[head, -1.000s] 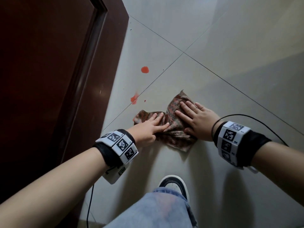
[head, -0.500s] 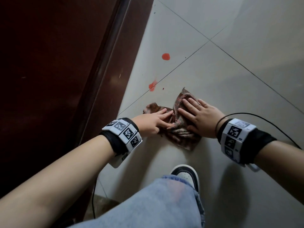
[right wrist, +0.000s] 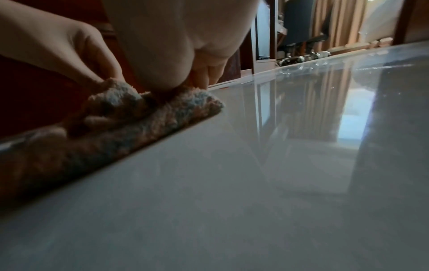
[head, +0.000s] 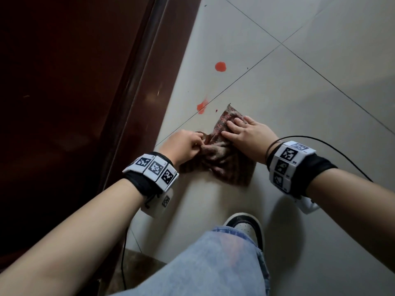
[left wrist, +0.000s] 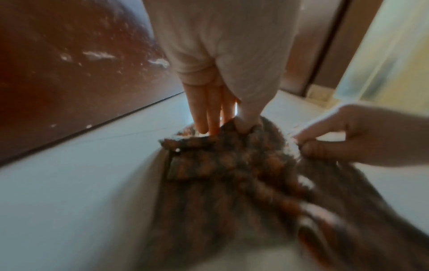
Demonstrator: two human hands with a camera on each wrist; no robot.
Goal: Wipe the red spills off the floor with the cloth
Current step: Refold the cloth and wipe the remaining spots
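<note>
A brown patterned cloth (head: 224, 161) lies bunched on the pale tiled floor (head: 299, 103). My left hand (head: 199, 145) pinches its left fold between thumb and curled fingers, as the left wrist view shows at the cloth (left wrist: 232, 174). My right hand (head: 229, 130) has its fingers curled into the cloth's far corner. One round red spill (head: 220, 66) sits farther away near the door. A second smeared red spill (head: 202, 106) lies just beyond the cloth's far corner, apart from it. In the right wrist view the cloth (right wrist: 116, 128) is wrinkled under both hands.
A dark red-brown door (head: 74, 103) runs along the left, close to my left hand. My shoe (head: 245, 226) and jeans-clad knee (head: 203, 263) are just behind the cloth. A black cable (head: 342, 154) trails from my right wrist. Bare tiles stretch to the right.
Both hands lay flat on the cloth with straight fingers; now the fingers have curled and gathered the fabric into folds. The cloth stays short of the nearer spill.
</note>
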